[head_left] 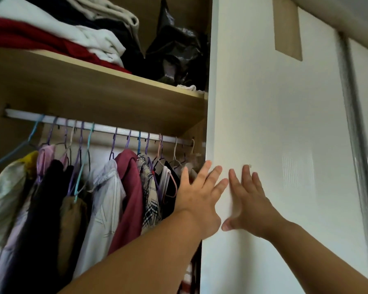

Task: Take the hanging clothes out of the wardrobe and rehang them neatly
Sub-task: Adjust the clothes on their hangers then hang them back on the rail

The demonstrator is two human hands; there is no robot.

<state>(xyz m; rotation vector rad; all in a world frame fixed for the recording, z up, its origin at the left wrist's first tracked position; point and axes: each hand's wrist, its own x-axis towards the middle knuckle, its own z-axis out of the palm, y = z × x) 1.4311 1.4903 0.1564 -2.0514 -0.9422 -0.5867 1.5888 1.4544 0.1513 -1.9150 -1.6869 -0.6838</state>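
Several garments [106, 198] hang crowded on coloured wire hangers from a white rail [106, 127] inside the open wardrobe; a maroon top [131, 187], a white striped shirt and a plaid shirt [149, 194] are among them. My left hand [198, 196] lies flat with straight, spread fingers at the left edge of the white sliding door [263, 124]. Just to its right, my right hand [249, 202] presses flat on the door's face, fingers straight. Neither hand holds anything.
A wooden shelf [115, 90] above the rail carries folded red, white and dark clothes [57, 37] and a black plastic bag [176, 54]. A second door panel with a metal strip [357, 145] stands to the right.
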